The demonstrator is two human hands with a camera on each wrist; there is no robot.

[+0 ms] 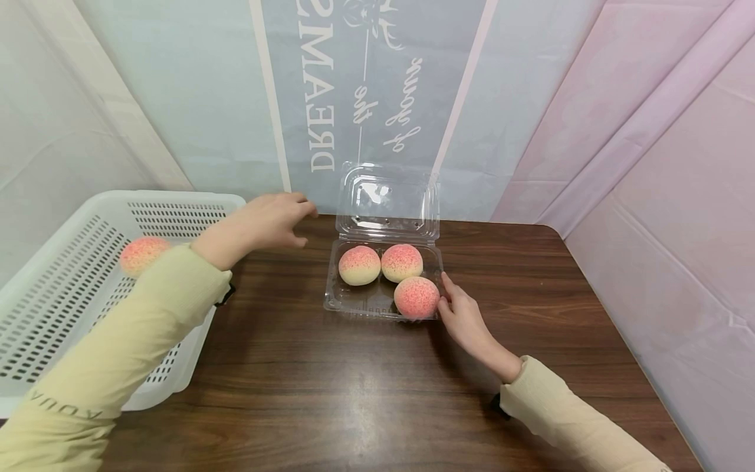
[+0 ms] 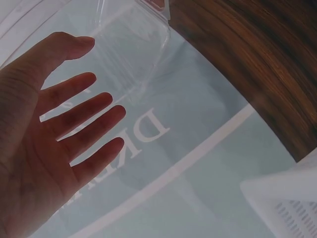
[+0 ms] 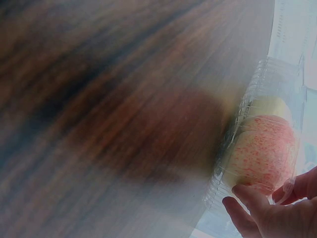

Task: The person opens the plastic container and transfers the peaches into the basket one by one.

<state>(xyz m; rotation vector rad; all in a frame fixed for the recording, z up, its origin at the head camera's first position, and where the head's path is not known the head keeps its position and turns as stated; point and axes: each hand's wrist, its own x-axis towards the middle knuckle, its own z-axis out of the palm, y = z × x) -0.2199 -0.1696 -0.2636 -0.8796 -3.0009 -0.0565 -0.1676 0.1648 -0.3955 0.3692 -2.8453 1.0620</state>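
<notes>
Clear plastic hinged clamshell box point(image 1: 358, 303) sits on the dark brown wood-grain table point(image 1: 283, 373), lid raised. I count three round pink-and-cream speckled fruits point(image 1: 402, 263) inside: two side by side at the hinge end, one at front right. Right hand point(image 1: 464, 320) touches the box's right side by that front fruit; I can't tell if it grips or just presses. Left hand point(image 1: 274, 219) is empty, fingers spread, between box and white perforated plastic basket point(image 1: 198, 347). I see a fourth matching fruit point(image 1: 141, 254) in the basket, beside the pale yellow sleeve point(image 1: 171, 288).
</notes>
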